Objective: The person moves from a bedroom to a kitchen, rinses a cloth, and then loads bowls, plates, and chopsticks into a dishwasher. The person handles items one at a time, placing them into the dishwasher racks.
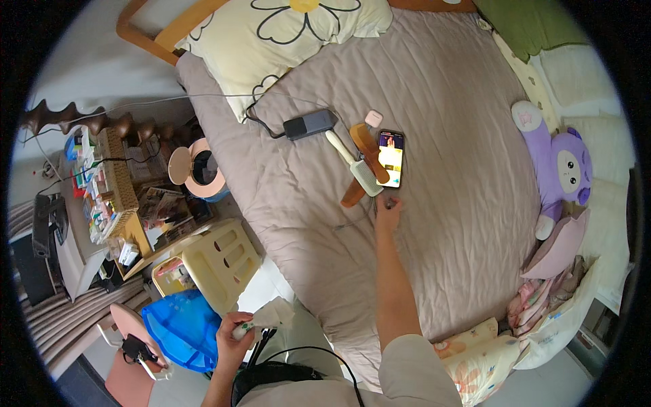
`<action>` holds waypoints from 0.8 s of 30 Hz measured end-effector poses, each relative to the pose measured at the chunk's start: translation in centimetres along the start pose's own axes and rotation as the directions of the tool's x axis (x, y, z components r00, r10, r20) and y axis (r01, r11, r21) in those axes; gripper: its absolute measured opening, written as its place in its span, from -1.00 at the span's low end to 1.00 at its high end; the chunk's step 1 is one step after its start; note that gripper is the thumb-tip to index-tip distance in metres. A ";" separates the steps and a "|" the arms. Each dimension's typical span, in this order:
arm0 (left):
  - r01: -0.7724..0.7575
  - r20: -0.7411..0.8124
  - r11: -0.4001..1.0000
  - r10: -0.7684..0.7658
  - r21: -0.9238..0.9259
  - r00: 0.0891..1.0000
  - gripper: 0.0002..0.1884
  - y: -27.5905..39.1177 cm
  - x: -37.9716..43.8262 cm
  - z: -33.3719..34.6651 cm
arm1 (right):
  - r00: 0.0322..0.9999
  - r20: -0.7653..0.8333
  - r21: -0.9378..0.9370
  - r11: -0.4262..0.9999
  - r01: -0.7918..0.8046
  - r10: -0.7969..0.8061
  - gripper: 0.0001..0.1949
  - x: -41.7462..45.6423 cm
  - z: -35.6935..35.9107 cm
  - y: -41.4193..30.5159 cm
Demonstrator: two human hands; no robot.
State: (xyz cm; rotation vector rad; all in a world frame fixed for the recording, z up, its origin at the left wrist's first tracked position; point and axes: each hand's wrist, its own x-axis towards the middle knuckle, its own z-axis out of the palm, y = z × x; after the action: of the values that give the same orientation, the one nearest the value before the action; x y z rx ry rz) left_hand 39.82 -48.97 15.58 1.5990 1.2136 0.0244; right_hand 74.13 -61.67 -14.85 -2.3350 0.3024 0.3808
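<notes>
My left hand (235,336) grips a crumpled white tissue or packet (272,315) with green print, low in front of my body. Stretched over the bed, my right hand (389,211) has curled fingers just below a lit smartphone (390,158) and the toothed end of a pale-handled comb (363,177). Whether anything is between those fingers cannot be made out. Brown wooden combs (362,140) lie partly across the phone's left edge and under the pale comb. A small pink case (374,118) sits above the phone. A dark grey power bank (310,124) with a black cable lies further left.
The bed's beige quilt (457,127) carries a daisy pillow (274,40) at its head and a purple plush toy (564,163) at right. Left of the bed stand a pink lidded bin (206,191), a cream stool (224,264), a blue plastic bag (185,330) and a cluttered desk (137,234).
</notes>
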 end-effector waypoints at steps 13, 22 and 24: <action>-0.007 -0.080 1.000 0.007 0.005 0.997 -0.73 -2.5 -1.7 -1.0 | 0.990 0.104 -0.535 0.834 0.132 -0.090 -0.01 6.1 1.5 -5.7; 0.010 -0.142 0.998 -0.019 -0.068 0.990 -0.73 -3.7 -2.5 -1.2 | 0.702 0.330 -0.521 0.498 0.693 -0.631 -0.13 4.3 2.9 -9.4; 0.012 -0.156 0.998 -0.021 -0.061 0.988 -0.73 -3.7 -2.5 -1.4 | 0.712 0.387 -0.539 0.483 0.690 -0.585 -0.13 3.4 3.7 -10.4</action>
State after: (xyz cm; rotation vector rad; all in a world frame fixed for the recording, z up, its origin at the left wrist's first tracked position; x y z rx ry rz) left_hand 35.34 -50.07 14.79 1.5575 1.3344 0.1773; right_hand 79.95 -52.15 -11.93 -2.8403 -0.9548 0.3000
